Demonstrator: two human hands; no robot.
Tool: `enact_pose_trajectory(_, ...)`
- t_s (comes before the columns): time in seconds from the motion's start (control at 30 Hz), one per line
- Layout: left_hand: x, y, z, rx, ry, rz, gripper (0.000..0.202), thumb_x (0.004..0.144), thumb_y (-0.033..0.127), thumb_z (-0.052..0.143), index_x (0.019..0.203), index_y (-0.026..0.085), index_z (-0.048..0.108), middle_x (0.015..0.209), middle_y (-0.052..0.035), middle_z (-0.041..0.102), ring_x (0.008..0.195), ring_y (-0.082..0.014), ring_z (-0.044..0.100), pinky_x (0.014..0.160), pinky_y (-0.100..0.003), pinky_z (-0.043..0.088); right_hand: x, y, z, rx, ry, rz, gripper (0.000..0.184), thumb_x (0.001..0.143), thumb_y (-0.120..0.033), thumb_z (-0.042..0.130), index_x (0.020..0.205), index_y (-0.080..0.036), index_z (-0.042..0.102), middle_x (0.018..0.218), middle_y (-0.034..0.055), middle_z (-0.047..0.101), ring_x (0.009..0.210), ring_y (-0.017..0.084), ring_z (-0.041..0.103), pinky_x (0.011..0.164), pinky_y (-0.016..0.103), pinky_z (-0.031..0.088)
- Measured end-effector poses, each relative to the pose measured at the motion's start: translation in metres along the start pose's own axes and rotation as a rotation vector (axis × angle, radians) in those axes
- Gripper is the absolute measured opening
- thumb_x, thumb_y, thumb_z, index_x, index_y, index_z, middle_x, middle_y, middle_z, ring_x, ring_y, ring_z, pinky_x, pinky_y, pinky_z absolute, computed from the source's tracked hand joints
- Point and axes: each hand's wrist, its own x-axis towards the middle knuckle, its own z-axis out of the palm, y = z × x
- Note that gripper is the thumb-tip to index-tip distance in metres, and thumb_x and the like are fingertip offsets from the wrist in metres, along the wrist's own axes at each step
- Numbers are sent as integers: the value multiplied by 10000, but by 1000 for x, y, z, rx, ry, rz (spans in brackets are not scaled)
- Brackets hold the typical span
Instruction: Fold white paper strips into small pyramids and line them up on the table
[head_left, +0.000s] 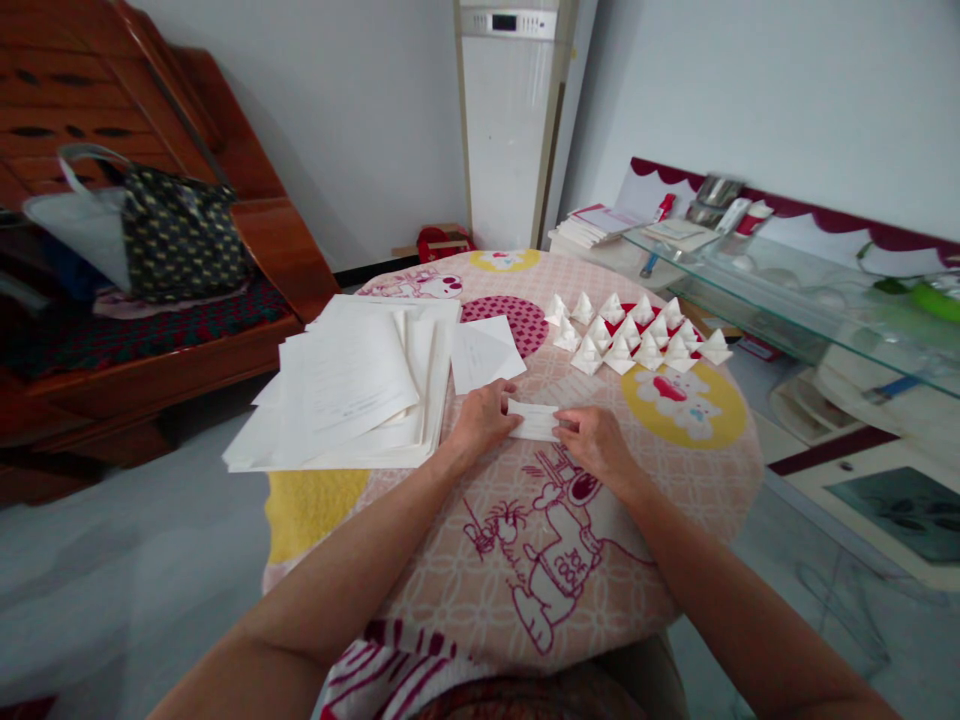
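Observation:
A narrow folded strip of white paper [534, 420] lies on the cartoon-print tablecloth [525, 560] in front of me. My left hand [481, 418] presses and pinches its left end with curled fingers. My right hand [596, 443] does the same at its right end. Both hands rest on the cloth. A loose white sheet [484, 355] lies just beyond the strip. Several small folded white paper shapes [634, 335] stand in rows at the far right of the table.
A thick stack of white sheets [352, 395] overhangs the table's left side. A wooden bench [150, 330] with a patterned bag [176, 240] stands at left. A glass shelf unit [795, 290] with books and cups runs along the right. A white floor-standing appliance [506, 120] stands behind.

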Motion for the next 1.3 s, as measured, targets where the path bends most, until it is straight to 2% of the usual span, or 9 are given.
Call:
enact_pose_trajectory(0.27,-1,-8,4,13,48,65,532,800,137,709,1318,149,590,813,-5,696,809,-183,672,811,-299,521,4,-2,-2,-44,-39,22,319,878,-215,650,1155,-143,792,1030,131,800,859,215,738,773,269,506)
enact_pose_trajectory(0.43,2,-24,13,-27,155,405,590,735,-7,663,1287,196,625,1234,-78,654,1147,-207,627,1021,-355,516,4,-1,-3,-16,-47,14,330,880,-208,652,1170,-119,784,1072,151,791,899,223,745,803,268,519)
enact_pose_trajectory(0.5,4,-28,16,-64,107,550,531,747,-54,581,1206,194,680,1240,-75,661,1166,-197,624,1046,-356,507,4,0,-2,-10,-38,9,325,878,-208,656,1163,-125,787,1078,148,791,911,225,746,811,268,521)
enact_pose_trajectory(0.6,7,-29,20,-115,-4,674,431,796,-54,498,1065,177,743,1120,-73,710,1052,-179,669,965,-332,537,5,2,0,-8,-30,8,324,872,-214,661,1157,-130,790,1052,141,796,890,225,748,803,271,523)
enact_pose_trajectory(0.67,7,-26,22,-130,-18,638,381,815,-29,504,1026,169,753,1059,-72,718,991,-174,677,931,-325,541,5,2,1,-1,-21,8,323,868,-208,664,1154,-126,790,1051,146,795,901,230,749,814,274,524)
enact_pose_trajectory(0.77,5,-17,26,-79,33,451,252,803,57,614,994,160,744,928,-52,694,863,-175,655,869,-329,550,5,2,2,8,5,5,294,863,-199,662,1111,-136,806,1044,142,797,931,240,749,831,280,522)
enact_pose_trajectory(0.87,1,-7,28,-39,67,378,244,766,153,722,1010,160,729,958,-59,672,865,-193,632,872,-349,548,4,2,1,18,-4,7,278,866,-208,657,1089,-147,813,972,127,806,858,235,751,767,281,525)
enact_pose_trajectory(1.13,5,-19,22,-159,-67,418,427,709,96,700,1122,191,755,1097,-59,661,867,-164,624,831,-327,552,5,0,0,17,-7,41,325,861,-195,668,1154,-125,789,1076,147,791,953,244,754,842,285,534)
enact_pose_trajectory(1.3,17,-36,15,-144,-163,541,517,708,70,655,1181,249,757,1220,-51,658,1056,-201,625,966,-364,527,6,0,-3,48,-23,83,327,852,-196,680,1155,-139,790,1079,134,793,945,239,755,862,293,540)
